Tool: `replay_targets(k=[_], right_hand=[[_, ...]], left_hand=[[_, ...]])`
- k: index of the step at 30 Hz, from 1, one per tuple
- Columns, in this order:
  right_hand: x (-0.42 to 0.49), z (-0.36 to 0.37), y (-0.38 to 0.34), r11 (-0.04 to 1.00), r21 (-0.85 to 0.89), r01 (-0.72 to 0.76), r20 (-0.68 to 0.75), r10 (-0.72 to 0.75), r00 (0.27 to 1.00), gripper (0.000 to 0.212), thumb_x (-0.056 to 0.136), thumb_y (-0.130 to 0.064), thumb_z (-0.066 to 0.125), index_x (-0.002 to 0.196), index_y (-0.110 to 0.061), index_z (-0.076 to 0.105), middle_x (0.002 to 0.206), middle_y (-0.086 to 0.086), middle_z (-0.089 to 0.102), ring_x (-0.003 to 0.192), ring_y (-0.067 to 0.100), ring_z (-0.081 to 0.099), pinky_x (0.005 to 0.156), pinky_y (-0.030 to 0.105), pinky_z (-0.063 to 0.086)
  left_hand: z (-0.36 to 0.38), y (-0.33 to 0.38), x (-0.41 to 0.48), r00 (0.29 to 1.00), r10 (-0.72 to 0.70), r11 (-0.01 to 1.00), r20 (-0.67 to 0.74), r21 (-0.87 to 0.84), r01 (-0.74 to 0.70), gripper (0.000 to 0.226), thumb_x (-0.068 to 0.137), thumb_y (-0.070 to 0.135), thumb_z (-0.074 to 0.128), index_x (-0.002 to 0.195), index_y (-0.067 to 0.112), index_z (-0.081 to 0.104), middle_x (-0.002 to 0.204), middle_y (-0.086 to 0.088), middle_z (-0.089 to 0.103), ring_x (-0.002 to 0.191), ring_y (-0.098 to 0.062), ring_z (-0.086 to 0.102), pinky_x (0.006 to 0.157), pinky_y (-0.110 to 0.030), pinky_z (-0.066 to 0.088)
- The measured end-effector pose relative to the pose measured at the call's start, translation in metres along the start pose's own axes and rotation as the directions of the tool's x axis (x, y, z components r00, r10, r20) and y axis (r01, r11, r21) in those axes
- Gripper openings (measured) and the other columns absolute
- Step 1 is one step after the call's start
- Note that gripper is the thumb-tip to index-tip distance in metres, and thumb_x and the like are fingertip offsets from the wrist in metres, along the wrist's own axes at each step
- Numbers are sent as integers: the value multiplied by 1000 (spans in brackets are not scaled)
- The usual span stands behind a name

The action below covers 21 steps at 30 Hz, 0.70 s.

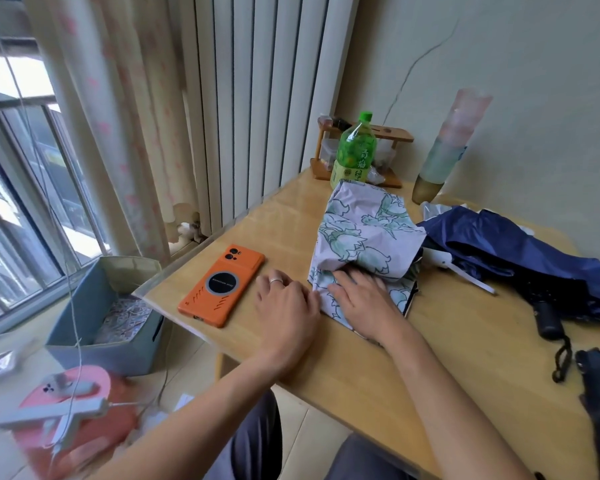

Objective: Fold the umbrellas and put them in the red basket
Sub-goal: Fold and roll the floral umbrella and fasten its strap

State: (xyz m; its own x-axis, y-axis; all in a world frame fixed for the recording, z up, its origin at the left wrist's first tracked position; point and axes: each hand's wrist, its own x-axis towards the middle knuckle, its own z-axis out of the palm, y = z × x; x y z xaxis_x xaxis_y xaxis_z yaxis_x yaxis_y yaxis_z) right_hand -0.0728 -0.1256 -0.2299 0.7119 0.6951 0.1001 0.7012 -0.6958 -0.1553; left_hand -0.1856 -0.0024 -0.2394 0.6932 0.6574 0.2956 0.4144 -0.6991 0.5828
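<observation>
The floral umbrella (361,233), pale lilac with green flowers, lies collapsed but loose in the middle of the desk (430,358), its fabric heaped up towards the far edge. The right hand (364,303) lies flat on the near part of the fabric, fingers straight and pressing down, the fingertips tucked under a fold. The left hand (286,301), with a ring on one finger, rests released on the desk just beside the fabric's left edge, its thumb side touching it.

A navy umbrella (520,251) sprawls unfolded along the right edge, its black handle (548,322) and wrist strap pointing to the near edge. A folded pastel umbrella (447,147) stands upright at the far right corner, against the wall. The red basket (84,431) is on the floor, below the desk's left corner, beside a grey-blue storage box (84,327).

An orange phone (222,285) lies face down near the left edge. A green tea bottle (354,150) stands at the far edge before a small wooden rack (392,135).
</observation>
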Motion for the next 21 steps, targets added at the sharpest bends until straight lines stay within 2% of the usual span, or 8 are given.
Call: replay_targets(k=[4,7,10,12,13,16,18,21], right_hand=[[0,-1,-1,999,-18,-42,122,44,992,49,105,-53,16,146,-35,37,150,-5,39,144,18,29,117,41,18],[1,-1,-3,999,-5,-51,142,51,989,44,108,-50,18,146,-36,36,151,-3,39,145,20,28,118,42,18],[0,-1,0,996,-8,-89,57,89,994,61,95,-60,3,133,-36,44,139,-2,47,139,22,37,115,44,22],[-1,-5,2,992,-47,-114,12,115,993,76,86,-63,-5,133,-35,48,136,-2,49,136,23,39,115,45,22],[-2,-7,2,990,-57,-130,39,132,990,76,88,-63,-4,136,-34,48,137,-1,48,135,25,39,115,45,21],[-2,-11,3,989,-20,-145,106,146,984,46,107,-51,18,136,-33,48,140,2,49,136,27,40,113,45,24],[-1,-13,4,991,54,-124,-6,125,992,35,108,-46,31,123,-27,56,128,3,59,126,29,50,106,45,33],[1,-18,10,991,82,-105,-312,126,942,34,101,-39,42,94,-15,64,95,9,68,92,37,63,82,46,49]], left_hand=[[5,-2,0,1000,14,997,7,72,-14,31,89,44,59,93,13,64,120,-13,57,114,-36,43,93,-47,38],[5,-2,2,1000,18,998,6,60,-18,31,87,41,62,103,15,56,120,-15,56,113,-37,43,91,-48,37],[2,-3,2,999,48,999,24,19,-49,22,92,42,59,106,25,59,119,-7,51,111,-31,40,91,-43,35],[1,-4,2,998,53,999,39,-2,-53,16,95,42,57,104,29,62,119,-3,50,111,-28,39,92,-42,34],[1,-4,2,998,49,999,44,-4,-49,16,95,41,56,104,29,63,120,-3,50,112,-28,38,93,-42,34],[0,-2,3,999,1,1000,46,-15,-1,25,94,48,54,96,25,64,120,-5,52,115,-29,39,98,-44,34],[-1,-1,3,999,-15,1000,36,-16,16,30,92,51,54,89,24,65,118,-4,53,114,-28,39,98,-43,35],[-1,-3,2,999,6,1000,42,5,-6,28,92,48,56,87,23,68,114,-2,52,111,-27,38,96,-42,34]])
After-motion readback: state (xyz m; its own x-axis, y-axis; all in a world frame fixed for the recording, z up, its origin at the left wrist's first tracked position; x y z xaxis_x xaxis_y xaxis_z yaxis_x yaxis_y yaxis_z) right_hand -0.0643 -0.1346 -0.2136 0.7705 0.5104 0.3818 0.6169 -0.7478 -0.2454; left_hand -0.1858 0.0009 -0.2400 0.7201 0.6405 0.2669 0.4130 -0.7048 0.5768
